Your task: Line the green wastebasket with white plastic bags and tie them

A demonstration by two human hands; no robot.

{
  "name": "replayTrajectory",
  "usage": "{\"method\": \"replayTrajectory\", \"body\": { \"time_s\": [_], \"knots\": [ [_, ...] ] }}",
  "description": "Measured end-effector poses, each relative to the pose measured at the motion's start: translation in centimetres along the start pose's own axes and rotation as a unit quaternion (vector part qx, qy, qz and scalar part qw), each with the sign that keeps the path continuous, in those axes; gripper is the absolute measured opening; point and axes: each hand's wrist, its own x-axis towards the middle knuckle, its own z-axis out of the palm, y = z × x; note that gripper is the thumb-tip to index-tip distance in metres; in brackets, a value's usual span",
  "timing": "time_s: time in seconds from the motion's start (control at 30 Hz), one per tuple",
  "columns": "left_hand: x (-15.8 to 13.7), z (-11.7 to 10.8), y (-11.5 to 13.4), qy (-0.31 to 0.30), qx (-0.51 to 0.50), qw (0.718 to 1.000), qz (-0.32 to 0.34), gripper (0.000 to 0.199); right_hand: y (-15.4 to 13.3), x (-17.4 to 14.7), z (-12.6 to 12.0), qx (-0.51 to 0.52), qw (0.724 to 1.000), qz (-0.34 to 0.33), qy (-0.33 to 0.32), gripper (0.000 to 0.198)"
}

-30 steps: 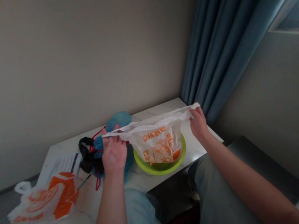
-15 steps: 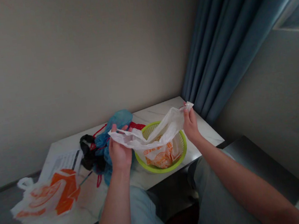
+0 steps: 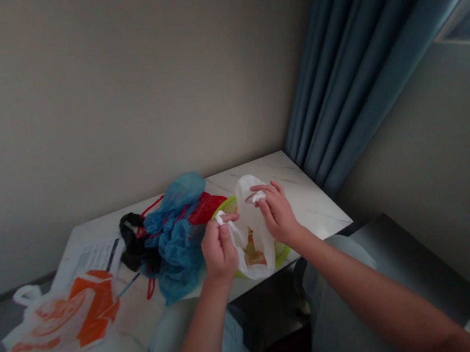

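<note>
A white plastic bag (image 3: 254,219) stands in the yellow-green basket (image 3: 283,255), its mouth gathered toward both hands. My left hand (image 3: 220,249) is closed round one handle of the bag, at its left side. On the other side, my right hand (image 3: 278,211) pinches the bunched second handle, some fingers stretched out. Through the bag's opening I see something orange and yellowish inside; what it is I cannot make out. Most of the basket is hidden behind the bag and hands.
Left of the basket lie crumpled blue plastic bags (image 3: 180,252), a red bag (image 3: 208,207) and a black bag (image 3: 135,252). A white-and-orange plastic bag (image 3: 69,313) covers part of a printed sheet (image 3: 92,258) at the table's left. A blue curtain (image 3: 325,72) hangs at the back right.
My hands have come closer together, drawing the stretched bag rim inward. The bag's handles are now bunched in my fingers and its opening faces me.
</note>
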Motion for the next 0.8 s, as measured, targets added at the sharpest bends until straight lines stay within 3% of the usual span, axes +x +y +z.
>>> {"method": "replayTrajectory", "body": {
  "time_s": [0.17,0.27,0.43,0.63,0.8],
  "knots": [
    [-0.6,1.3,-0.9,-0.090,0.043,0.993,0.058,0.020,0.3,-0.1,1.1,0.009,0.997,0.070,-0.036,0.014],
    [-0.9,2.0,-1.4,-0.110,0.073,0.989,0.061,0.015,0.5,-0.1,1.5,0.047,0.993,0.099,-0.052,0.017],
    [-1.1,2.6,-2.1,-0.118,0.114,0.986,0.020,0.018,1.1,0.3,1.7,0.062,0.992,0.053,-0.091,0.019],
    [-0.5,2.5,-2.2,-0.153,0.131,0.979,0.033,0.026,1.1,0.5,0.7,0.087,0.985,0.012,-0.149,0.025],
    [-0.5,2.4,-2.5,-0.138,0.108,0.985,-0.008,0.039,0.7,0.4,-0.1,0.107,0.973,0.008,-0.205,0.021]
  ]
}}
